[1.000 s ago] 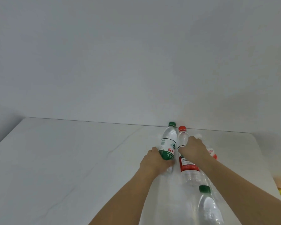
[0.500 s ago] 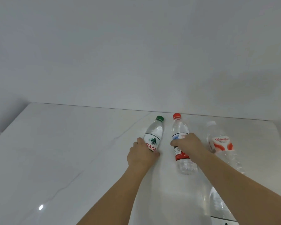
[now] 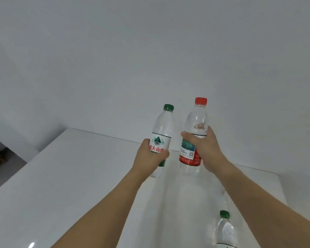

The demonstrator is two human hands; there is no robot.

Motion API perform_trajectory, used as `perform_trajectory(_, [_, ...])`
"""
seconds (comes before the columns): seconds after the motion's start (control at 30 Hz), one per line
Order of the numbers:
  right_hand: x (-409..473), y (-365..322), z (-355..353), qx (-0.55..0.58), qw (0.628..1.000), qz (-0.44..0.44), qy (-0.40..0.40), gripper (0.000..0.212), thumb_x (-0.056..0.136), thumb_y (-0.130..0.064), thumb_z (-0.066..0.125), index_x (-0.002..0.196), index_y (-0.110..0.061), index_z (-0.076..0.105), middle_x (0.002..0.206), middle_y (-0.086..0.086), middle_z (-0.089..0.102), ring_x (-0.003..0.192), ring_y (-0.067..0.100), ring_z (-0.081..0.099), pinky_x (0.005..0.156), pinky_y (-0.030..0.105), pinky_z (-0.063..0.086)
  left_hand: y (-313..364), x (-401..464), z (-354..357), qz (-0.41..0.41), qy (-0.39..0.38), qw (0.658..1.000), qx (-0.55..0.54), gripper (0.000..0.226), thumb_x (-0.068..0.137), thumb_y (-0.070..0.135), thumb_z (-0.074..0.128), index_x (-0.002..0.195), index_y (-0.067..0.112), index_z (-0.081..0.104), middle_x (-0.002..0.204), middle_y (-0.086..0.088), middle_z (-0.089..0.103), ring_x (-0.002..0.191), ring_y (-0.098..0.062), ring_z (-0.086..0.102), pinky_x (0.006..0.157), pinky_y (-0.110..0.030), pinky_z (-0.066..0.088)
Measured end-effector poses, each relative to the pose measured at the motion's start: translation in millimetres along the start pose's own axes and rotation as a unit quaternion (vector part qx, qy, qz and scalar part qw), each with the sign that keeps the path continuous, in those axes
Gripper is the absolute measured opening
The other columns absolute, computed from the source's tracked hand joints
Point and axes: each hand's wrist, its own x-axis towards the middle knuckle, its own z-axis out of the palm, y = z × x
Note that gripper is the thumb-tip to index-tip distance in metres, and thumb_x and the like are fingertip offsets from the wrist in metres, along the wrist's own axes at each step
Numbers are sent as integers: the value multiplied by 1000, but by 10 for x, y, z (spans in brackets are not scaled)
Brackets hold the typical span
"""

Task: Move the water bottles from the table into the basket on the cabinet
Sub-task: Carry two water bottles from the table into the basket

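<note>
Both bottles have come up off the table since a moment ago, when they still stood on the white top with the hands wrapped round them; now they ride in the air in front of the pale wall. The left hand (image 3: 151, 158) grips the green-capped bottle (image 3: 161, 135) low down, fingers curled across its white and green label, thumb on the near side, the bottle leaning a little to the right with its cap uppermost. The right hand (image 3: 204, 147) grips the red-capped bottle (image 3: 195, 126) round the middle, thumb pressed across the front just above the red part of the label, fingers hidden behind; that bottle stands nearly upright and rides a bit higher than its neighbour. The two bottles are close beside each other but not touching. Below them the table (image 3: 61, 176) stretches out glossy and white, its far edge meeting the wall. A second green-capped bottle (image 3: 225, 230) stands on the table near the bottom right, just inside the right forearm, and the white-capped bottle seen earlier has dropped out of sight behind that arm. At the far left, past the table's edge, a strip of darker floor (image 3: 0, 158) shows. The basket and cabinet are out of view.
</note>
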Motion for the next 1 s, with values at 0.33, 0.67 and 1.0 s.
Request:
perform_trajectory(0.33, [-1296, -1683, 581, 131, 975, -176, -38, 54, 59, -36, 85, 105, -29, 59, 95, -5, 73, 86, 17, 73, 70, 35, 59, 1544, -1264, -1502, 191, 127, 969, -93, 42, 69, 32, 78, 102, 34, 53, 92, 12, 67, 76, 4, 67, 52, -11, 50])
perform_trajectory(0.67, [-2452, -2052, 1854, 101, 967, -223, -76, 48, 63, -37, 85, 103, -28, 60, 86, -12, 73, 76, 11, 73, 57, 23, 56, 1388, -2172, -3008, 225, 208, 938, -164, 43, 63, 35, 77, 99, 31, 54, 80, 17, 69, 70, 0, 69, 55, -18, 52])
perform_trajectory(1.0, [-3494, -1500, 3740, 71, 970, -196, -123, 54, 56, -41, 84, 101, -30, 58, 95, -5, 71, 78, 13, 73, 68, 36, 59, 502, -3111, -4641, 239, 284, 922, -107, 41, 71, 40, 80, 101, 30, 54, 83, 23, 68, 72, 5, 66, 50, -7, 45])
